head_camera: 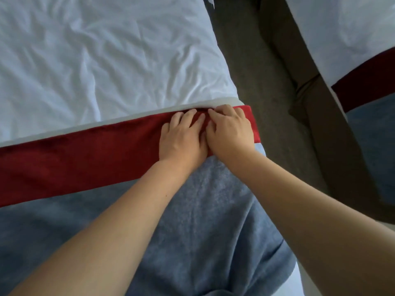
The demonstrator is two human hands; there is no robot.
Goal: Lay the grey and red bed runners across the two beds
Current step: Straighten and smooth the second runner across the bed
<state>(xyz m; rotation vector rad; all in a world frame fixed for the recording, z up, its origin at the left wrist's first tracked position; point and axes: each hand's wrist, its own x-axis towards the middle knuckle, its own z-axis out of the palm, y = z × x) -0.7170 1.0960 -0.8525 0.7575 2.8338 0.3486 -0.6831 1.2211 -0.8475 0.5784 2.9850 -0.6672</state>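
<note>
the left hand [183,135] and right hand [229,130] are lying flat side by side, gripping nothing, pressing the red runner [85,154] at the bed [106,60]'s aisle edge beside the grey runner [192,221], and ought to be sweeping outward evenly, minding its far edge.

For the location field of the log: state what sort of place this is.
Likely a twin hotel room. The near bed and second bed both have white sheets, each crossed by a matching red runner and grey runner, with carpet between.
</note>
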